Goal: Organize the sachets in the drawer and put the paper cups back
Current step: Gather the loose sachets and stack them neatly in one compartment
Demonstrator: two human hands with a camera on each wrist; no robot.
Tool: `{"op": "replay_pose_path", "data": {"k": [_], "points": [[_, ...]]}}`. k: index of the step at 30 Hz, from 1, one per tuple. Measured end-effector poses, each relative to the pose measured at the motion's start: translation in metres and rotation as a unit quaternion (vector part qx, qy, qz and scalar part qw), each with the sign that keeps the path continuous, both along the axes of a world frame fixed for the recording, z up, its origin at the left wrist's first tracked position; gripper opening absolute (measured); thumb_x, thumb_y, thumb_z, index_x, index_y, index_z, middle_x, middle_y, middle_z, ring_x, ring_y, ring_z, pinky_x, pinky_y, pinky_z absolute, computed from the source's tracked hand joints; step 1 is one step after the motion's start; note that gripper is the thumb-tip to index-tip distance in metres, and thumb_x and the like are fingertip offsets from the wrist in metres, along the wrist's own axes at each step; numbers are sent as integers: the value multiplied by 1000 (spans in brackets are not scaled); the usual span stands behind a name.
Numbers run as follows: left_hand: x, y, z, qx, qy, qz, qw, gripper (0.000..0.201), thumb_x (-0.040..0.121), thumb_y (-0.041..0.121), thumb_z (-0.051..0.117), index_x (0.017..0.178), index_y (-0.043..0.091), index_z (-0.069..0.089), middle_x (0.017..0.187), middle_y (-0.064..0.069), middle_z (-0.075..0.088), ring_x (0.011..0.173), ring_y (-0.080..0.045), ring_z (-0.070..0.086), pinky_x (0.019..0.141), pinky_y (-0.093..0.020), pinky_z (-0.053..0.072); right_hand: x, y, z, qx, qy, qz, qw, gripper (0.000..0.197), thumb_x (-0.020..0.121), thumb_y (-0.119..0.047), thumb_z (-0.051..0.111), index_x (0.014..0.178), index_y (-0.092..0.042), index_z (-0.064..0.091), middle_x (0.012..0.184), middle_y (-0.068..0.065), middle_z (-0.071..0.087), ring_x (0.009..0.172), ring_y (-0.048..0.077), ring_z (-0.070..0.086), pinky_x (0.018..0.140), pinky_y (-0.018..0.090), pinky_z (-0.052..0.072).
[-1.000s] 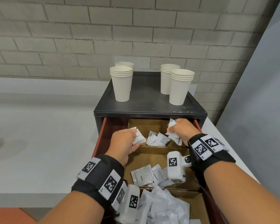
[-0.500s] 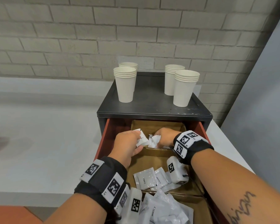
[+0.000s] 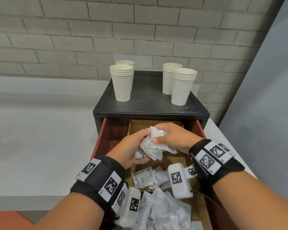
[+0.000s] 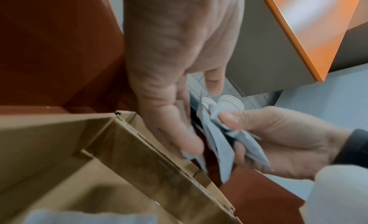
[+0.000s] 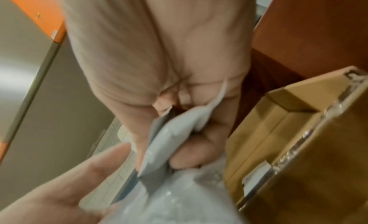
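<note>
Both hands meet over the far compartment of the open red-brown drawer (image 3: pixel 105 135). My left hand (image 3: pixel 138 145) and right hand (image 3: pixel 163 135) together grip one bunch of white sachets (image 3: pixel 154 146). In the left wrist view the right thumb pinches the sachets (image 4: pixel 219 142) while the left fingers (image 4: pixel 179 133) curl on their edge. The right wrist view shows the sachets (image 5: pixel 173 141) folded in the right palm. More sachets lie in the middle compartment (image 3: pixel 145 178) and the near one (image 3: pixel 163 211). Several stacks of paper cups (image 3: pixel 122 83) (image 3: pixel 182 87) stand on the black cabinet top (image 3: pixel 150 103).
Cardboard dividers (image 4: pixel 159 156) split the drawer into compartments. The cabinet sits on a white counter (image 3: pixel 40 133) against a brick wall (image 3: pixel 140 30). A grey panel (image 3: pixel 264 113) rises at the right. An orange-edged cabinet (image 4: pixel 294 38) hangs overhead.
The hands were apart in the far compartment, each with sachets. They have come together and lifted toward me, with the sachets gathered into one bunch between them.
</note>
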State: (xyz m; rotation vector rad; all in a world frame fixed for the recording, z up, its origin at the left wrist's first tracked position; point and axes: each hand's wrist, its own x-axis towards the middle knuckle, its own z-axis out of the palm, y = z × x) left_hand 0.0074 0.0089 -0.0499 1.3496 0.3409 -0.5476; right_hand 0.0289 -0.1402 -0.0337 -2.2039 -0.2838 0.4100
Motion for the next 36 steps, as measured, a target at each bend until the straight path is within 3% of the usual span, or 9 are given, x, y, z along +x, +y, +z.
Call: {"op": "replay_pose_path", "data": {"k": [3,5,9,13,19,24,29,33,36], "points": [[-3,0,-1,-2,-32,-35,999,24,90,32,60,103,13,64,94,-9,71,89,-21,68,78,-34,55,-4,3,2,102,41,-24,994,23,93,-2,52,114,-6,58,99,8,63,90,18,61,78,26,52],[-3,1,-1,9,-49,-19,999,12,90,21,60,97,12,62,92,-8,71,84,-19,67,74,-31,55,-4,1,2,167,87,-36,981,33,93,9,42,115,-12,56,99,4,62,92,16,61,83,29,52],[-3,3,-3,3,-76,-30,997,7,87,9,63,94,11,63,91,-7,71,82,-17,68,68,-26,57,-6,4,0,200,88,-61,974,44,88,19,36,112,-13,56,103,5,63,97,18,61,85,34,52],[-5,2,-5,-2,-108,-53,993,16,83,0,65,95,10,65,92,-7,71,83,-18,69,64,-23,59,-5,12,-6,214,44,-122,968,37,91,8,45,120,-13,55,120,12,61,114,27,58,91,39,52],[-4,0,-7,40,-135,-22,990,20,86,7,65,103,14,62,98,-4,69,86,-18,68,51,-18,53,-3,19,-8,226,41,-165,959,25,96,-11,47,120,-15,55,128,7,58,111,24,60,92,40,53],[0,2,-10,61,-134,14,989,30,88,11,63,117,12,57,114,-9,66,92,-21,68,56,-19,54,-2,9,-2,247,29,-252,935,32,98,-11,43,130,-13,50,120,3,59,93,14,62,70,24,54],[7,9,-9,47,-142,128,980,33,89,11,61,121,12,54,120,-9,61,100,-24,65,67,-23,55,0,-11,2,84,41,-265,960,26,96,-11,47,121,-10,55,98,10,58,68,12,51,60,18,44],[10,10,-7,58,-145,183,971,23,89,15,62,106,22,48,124,-6,56,105,-27,61,73,-25,55,-10,-7,-2,-145,105,-70,981,9,90,-13,54,83,-12,59,76,5,54,65,15,48,53,19,39],[9,9,-7,54,-145,181,971,23,89,14,62,106,23,48,124,-5,57,98,-23,62,68,-22,55,-18,6,-14,-321,88,79,940,17,90,-19,56,74,-14,53,67,-3,45,60,12,42,52,21,34]]}}
